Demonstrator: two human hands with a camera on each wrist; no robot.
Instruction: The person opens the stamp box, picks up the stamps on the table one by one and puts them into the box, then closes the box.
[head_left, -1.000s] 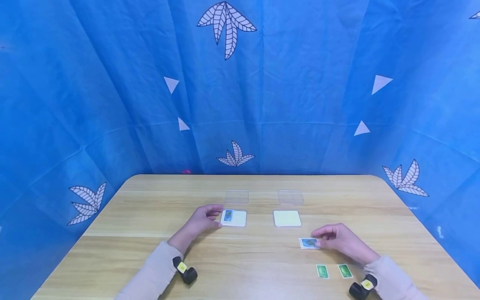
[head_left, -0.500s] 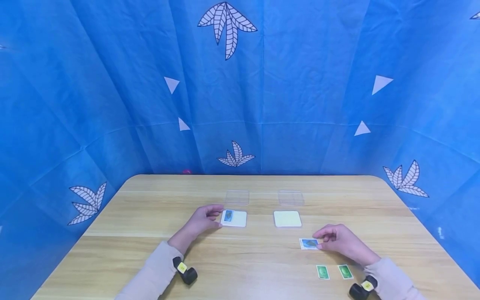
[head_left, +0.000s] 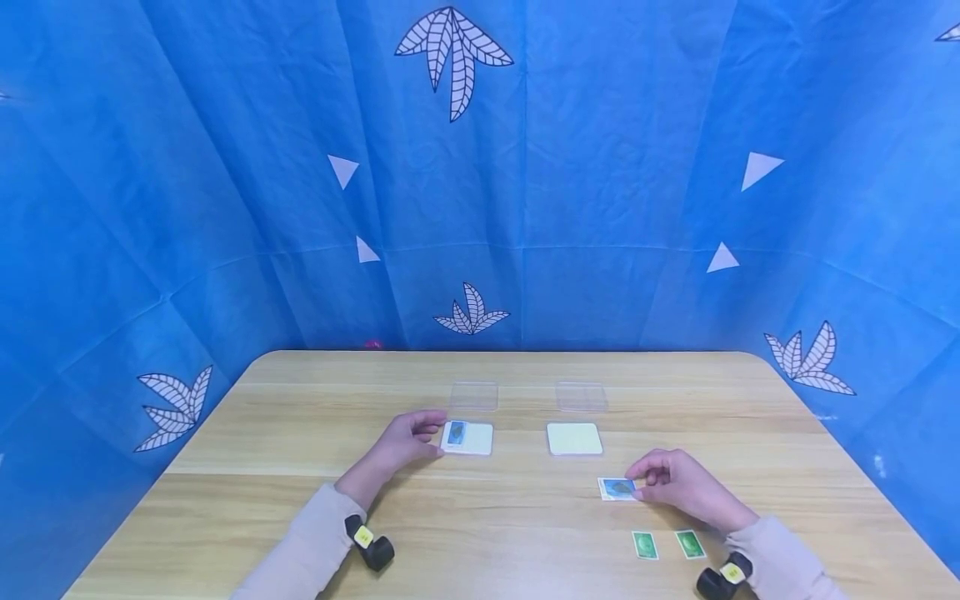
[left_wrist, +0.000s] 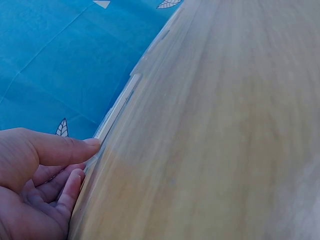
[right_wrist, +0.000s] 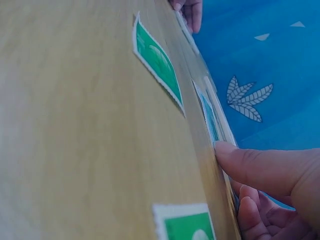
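Note:
My left hand [head_left: 406, 439] holds the left edge of a shallow clear case [head_left: 480, 438] with a white inside, its thumb [left_wrist: 75, 151] on the case's rim. A blue stamp [head_left: 457, 432] lies upright at the left of that white surface. My right hand [head_left: 681, 483] pinches the right end of a second blue stamp [head_left: 615, 489], between thumb [right_wrist: 255, 165] and fingers, low over the table or on it. Between the hands lies another case with a white inside [head_left: 574, 438]. Two green stamps with white perforated edges, one left [head_left: 645, 545] and one right [head_left: 690, 544], lie near the right wrist.
Two clear plastic lids, the left [head_left: 474, 396] and the right [head_left: 581, 397], lie behind the cases. The wooden table [head_left: 480, 533] ends at a blue patterned curtain [head_left: 615, 208] at the back and sides.
Almost nothing differs. The right fingers have shifted slightly on the blue stamp over the last second; the left hand and its case stay where they were.

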